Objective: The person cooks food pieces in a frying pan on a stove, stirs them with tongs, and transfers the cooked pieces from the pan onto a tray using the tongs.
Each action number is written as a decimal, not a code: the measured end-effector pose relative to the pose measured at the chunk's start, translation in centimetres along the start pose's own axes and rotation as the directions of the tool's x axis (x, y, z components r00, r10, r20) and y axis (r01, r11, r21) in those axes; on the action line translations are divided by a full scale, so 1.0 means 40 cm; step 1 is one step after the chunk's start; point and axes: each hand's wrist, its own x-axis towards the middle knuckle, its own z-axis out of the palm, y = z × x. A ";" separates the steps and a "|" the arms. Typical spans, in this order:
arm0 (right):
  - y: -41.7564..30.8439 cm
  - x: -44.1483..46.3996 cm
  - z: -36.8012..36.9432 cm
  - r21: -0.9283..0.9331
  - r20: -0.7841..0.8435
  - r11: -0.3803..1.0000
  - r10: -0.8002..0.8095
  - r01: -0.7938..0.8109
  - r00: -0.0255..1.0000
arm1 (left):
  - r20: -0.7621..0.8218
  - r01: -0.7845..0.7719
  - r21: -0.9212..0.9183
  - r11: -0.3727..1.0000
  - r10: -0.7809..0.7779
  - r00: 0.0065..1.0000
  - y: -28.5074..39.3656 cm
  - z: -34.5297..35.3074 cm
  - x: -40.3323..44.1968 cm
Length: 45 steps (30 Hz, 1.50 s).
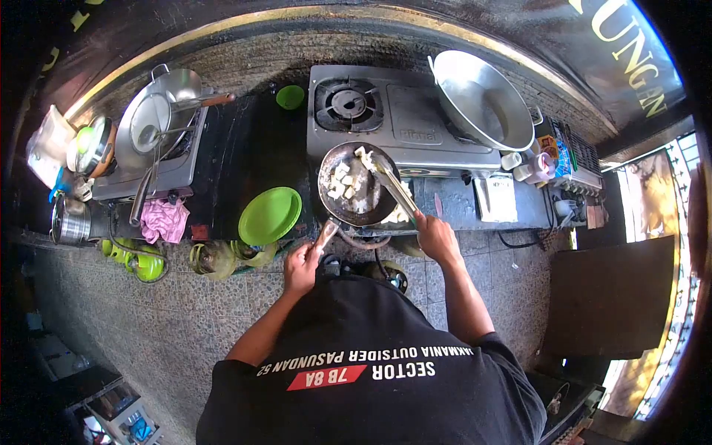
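Note:
My left hand is wrapped round the handle of a frying pan, which is held at the counter's front edge, just before the stove. White chunks of food, their kind unclear, lie mostly in the pan's left half, with a few pieces at its upper rim. My right hand grips metal tongs, whose tips reach over the pan's right side close to some white pieces. Under the pan's right edge, more pale material shows, partly hidden. Left of the pan is a green plate.
A gas stove stands behind the pan, bearing a large metal basin on its right. Another stove at left holds a wok and strainer with handles sticking out. A pink cloth hangs nearby. Green gas cylinders stand below the counter.

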 end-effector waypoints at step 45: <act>0.293 -0.011 0.196 -0.040 0.112 0.944 0.331 -0.329 0.937 | -0.202 0.100 -0.075 0.992 -0.114 0.973 0.034 -0.003 0.045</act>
